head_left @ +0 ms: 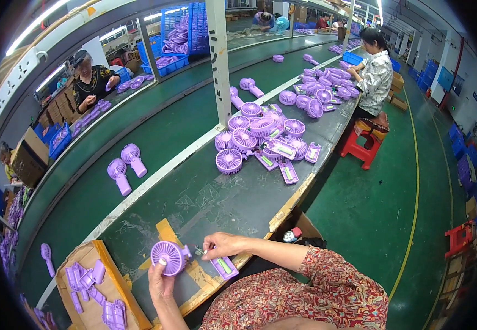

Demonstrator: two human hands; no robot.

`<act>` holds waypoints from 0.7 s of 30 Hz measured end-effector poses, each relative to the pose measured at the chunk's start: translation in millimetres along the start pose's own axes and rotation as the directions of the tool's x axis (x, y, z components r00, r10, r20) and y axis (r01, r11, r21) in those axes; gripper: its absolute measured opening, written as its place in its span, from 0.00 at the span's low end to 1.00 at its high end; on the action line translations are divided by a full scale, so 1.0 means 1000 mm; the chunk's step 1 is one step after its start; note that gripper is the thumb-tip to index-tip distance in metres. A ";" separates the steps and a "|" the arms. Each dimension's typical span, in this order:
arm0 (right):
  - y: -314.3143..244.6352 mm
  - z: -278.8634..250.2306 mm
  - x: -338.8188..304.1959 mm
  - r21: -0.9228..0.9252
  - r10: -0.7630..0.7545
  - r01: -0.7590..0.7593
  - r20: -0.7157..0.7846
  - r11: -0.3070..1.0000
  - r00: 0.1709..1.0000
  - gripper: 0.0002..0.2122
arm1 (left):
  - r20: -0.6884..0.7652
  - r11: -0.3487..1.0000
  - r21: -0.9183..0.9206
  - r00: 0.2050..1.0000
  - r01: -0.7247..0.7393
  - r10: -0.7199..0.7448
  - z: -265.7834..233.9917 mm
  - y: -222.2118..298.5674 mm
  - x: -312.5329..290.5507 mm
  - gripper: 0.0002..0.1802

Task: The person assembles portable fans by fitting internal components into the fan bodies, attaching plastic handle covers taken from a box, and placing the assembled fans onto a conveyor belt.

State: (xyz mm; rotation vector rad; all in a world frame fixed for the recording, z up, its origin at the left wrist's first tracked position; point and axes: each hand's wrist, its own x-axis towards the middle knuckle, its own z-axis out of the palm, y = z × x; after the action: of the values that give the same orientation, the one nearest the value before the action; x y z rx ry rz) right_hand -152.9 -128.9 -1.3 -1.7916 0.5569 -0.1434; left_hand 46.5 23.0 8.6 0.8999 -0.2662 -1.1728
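Note:
My left hand [162, 280] grips the round head of a purple handheld fan [168, 257] above the near end of the bench. Close on its right, my right hand [220, 245] pinches a small dark part [199, 251], too small to name, beside the fan's neck. Just below that hand lies an open purple handle shell [224, 267] with a green battery [224, 265] in it, at the bench edge. Yellow tape [173, 235] runs across the bench under the fan.
A cardboard box [125, 286] with purple handle covers [87, 280] stands at the left. Farther up the bench lies a heap of purple fans [260, 132]. A conveyor belt [167, 135] runs alongside behind a white post [217, 60]. A co-worker [374, 71] sits at the far right.

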 end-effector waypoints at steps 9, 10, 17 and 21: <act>-0.007 0.027 -0.033 0.774 0.001 -0.313 0.374 0.550 0.927 0.12 | -0.140 0.969 -0.055 0.963 -0.240 0.231 0.005 0.013 -0.004 0.22; -0.009 0.025 -0.034 0.789 0.047 -0.355 0.384 0.502 0.922 0.13 | -0.151 0.963 -0.067 0.956 -0.263 0.250 0.007 0.013 -0.007 0.22; 0.005 0.016 -0.030 0.839 0.152 -0.357 0.323 0.412 0.934 0.20 | 0.058 0.938 0.139 0.949 -0.316 0.311 0.057 0.021 -0.037 0.36; -0.006 0.019 -0.033 0.737 0.183 -0.291 0.226 0.610 0.957 0.17 | 0.189 0.921 0.252 0.949 -0.297 0.254 0.093 0.004 -0.051 0.46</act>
State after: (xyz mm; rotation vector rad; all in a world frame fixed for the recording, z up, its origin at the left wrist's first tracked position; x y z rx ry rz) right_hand -172.8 -96.8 4.7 -0.8610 0.5270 -0.0597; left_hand -28.1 24.5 84.0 0.9800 -0.6758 -0.9534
